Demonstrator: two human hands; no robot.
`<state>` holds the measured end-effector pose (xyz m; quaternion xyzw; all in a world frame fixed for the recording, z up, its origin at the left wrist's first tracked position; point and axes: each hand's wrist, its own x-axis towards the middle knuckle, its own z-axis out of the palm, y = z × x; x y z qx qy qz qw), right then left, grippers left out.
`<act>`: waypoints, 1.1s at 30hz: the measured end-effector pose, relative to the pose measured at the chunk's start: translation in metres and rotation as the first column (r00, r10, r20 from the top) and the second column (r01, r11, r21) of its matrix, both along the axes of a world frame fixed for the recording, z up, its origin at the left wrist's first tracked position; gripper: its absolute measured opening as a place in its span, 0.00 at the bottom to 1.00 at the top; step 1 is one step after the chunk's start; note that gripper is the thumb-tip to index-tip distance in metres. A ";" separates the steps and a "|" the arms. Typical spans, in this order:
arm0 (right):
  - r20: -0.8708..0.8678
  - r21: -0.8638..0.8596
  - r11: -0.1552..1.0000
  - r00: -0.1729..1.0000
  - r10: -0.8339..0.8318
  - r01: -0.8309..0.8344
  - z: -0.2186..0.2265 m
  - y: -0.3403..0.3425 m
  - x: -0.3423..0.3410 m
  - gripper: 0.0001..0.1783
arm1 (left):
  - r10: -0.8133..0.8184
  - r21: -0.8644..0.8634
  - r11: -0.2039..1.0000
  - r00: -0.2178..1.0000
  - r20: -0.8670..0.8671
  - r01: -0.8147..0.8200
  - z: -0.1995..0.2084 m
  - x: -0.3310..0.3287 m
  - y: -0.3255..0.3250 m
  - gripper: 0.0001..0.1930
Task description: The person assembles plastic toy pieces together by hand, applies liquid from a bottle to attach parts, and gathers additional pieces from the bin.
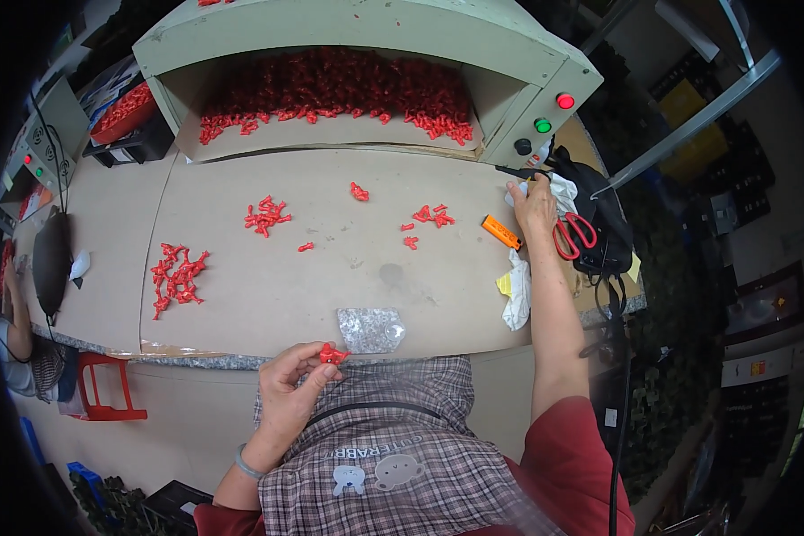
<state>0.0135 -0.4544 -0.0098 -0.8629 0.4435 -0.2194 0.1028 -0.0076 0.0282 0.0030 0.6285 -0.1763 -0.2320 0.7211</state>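
My left hand (293, 386) is at the table's front edge, pinching a small red plastic figure (332, 355) between thumb and fingers. Stretched out to the far right, my right hand (536, 214) has its fingers closed around a slim black tool (513, 171) with a bit of yellow on it; its exact kind is unclear. Beside that hand lie red-handled scissors (573, 237), an orange cutter-like tool (501, 232) and a crumpled white cloth (563, 192). A clear plastic piece (371, 330) rests on the table in front of me.
A pale green machine (357, 25) stands at the back, its opening heaped with red figures (339, 80). Loose red piles (179, 277) dot the brown tabletop (268, 313). A black bag (606, 241) sits at the right edge. At far left, another person's arm (18, 308) shows.
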 end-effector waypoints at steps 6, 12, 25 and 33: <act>-0.028 0.037 0.999 1.000 0.006 -0.005 -0.005 -0.018 0.000 0.36 | -0.014 0.013 1.000 1.000 0.025 0.014 0.001 0.001 -0.002 0.14; -0.064 0.149 0.988 0.997 0.039 -0.029 -0.004 -0.023 -0.015 0.30 | -0.011 0.002 1.000 1.000 -0.008 0.011 0.000 0.001 0.000 0.16; 0.304 -0.067 0.993 0.946 0.115 -0.099 -0.028 -0.045 -0.036 0.26 | -0.071 -0.173 0.985 0.953 -0.296 0.020 -0.001 0.008 0.004 0.16; 0.587 -0.079 0.927 0.734 0.342 -0.367 0.005 0.080 -0.037 0.10 | -0.102 -0.213 0.976 0.944 -0.312 0.035 -0.003 0.016 0.006 0.16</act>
